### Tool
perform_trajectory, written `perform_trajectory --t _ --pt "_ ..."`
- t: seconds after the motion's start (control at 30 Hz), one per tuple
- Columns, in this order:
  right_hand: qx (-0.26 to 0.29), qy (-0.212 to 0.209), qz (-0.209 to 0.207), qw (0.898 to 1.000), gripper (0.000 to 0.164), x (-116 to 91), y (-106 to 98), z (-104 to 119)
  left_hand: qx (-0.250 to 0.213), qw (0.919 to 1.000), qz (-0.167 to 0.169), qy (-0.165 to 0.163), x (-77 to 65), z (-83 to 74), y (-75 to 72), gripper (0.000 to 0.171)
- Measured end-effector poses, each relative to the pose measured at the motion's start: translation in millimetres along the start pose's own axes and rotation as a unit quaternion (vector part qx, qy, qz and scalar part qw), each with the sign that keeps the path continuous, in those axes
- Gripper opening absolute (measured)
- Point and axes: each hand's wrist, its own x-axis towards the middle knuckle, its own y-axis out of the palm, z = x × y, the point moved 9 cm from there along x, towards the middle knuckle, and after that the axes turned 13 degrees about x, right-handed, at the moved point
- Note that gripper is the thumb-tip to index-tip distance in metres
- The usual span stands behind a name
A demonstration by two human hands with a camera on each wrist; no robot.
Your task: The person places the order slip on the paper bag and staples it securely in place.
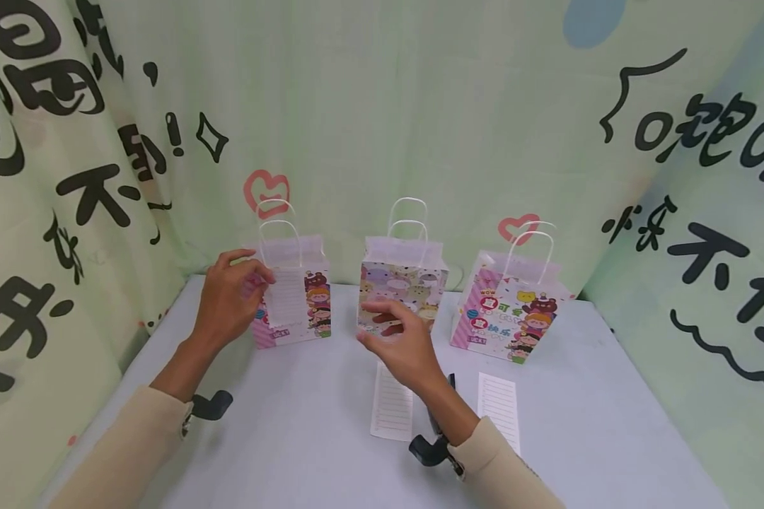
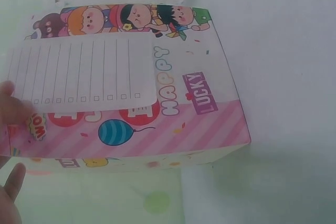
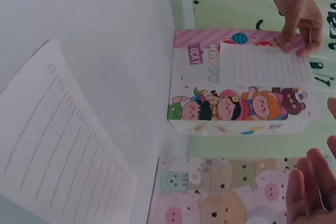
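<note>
On the left stands a pink and white paper gift bag [image 1: 293, 335] with cartoon figures and white handles. A lined checklist slip [image 1: 286, 297] lies flat over its front; small checkboxes run along one side of the slip [image 2: 86, 72]. My left hand [image 1: 232, 300] pinches the slip near its upper corner, thumb on the paper [image 3: 265, 61]. Nothing is in my right hand [image 1: 410, 346], which hovers before the middle gift bag [image 1: 378, 279], printed with animal faces, its thumb and fingers apart.
A third gift bag [image 1: 506, 311] with the cartoon print stands at the right. Two more lined slips lie on the white table, one [image 1: 391, 406] below my right hand and another [image 1: 499, 403] farther right. Between them a dark pen-like object [image 1: 433, 422] is partly hidden by my wrist. Printed curtains [image 1: 331, 106] surround the table.
</note>
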Motion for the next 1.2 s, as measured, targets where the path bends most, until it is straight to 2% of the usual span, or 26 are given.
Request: perform_trajectory --t 0.23,0.63,0.9,1.2 --pt "-0.051 0.006 -0.020 0.999 0.052 -26.2 -31.2 -7.3 -0.002 1.0000 -0.003 -0.006 0.8 0.0 0.7 0.009" --pt "-0.127 0.088 -0.076 0.985 0.063 -66.7 -75.8 -37.0 -0.002 1.0000 -0.007 -0.003 1.0 -0.2 0.0 0.010" --pt "-0.178 0.164 -0.089 0.966 0.073 -88.1 -90.9 -60.3 -0.010 0.9999 -0.005 -0.012 1.5 2.7 0.4 0.005" --pt "-0.200 0.203 -0.079 0.955 0.078 -101.1 -97.9 -77.0 -0.011 0.9998 -0.005 -0.016 1.3 3.0 1.4 0.008"
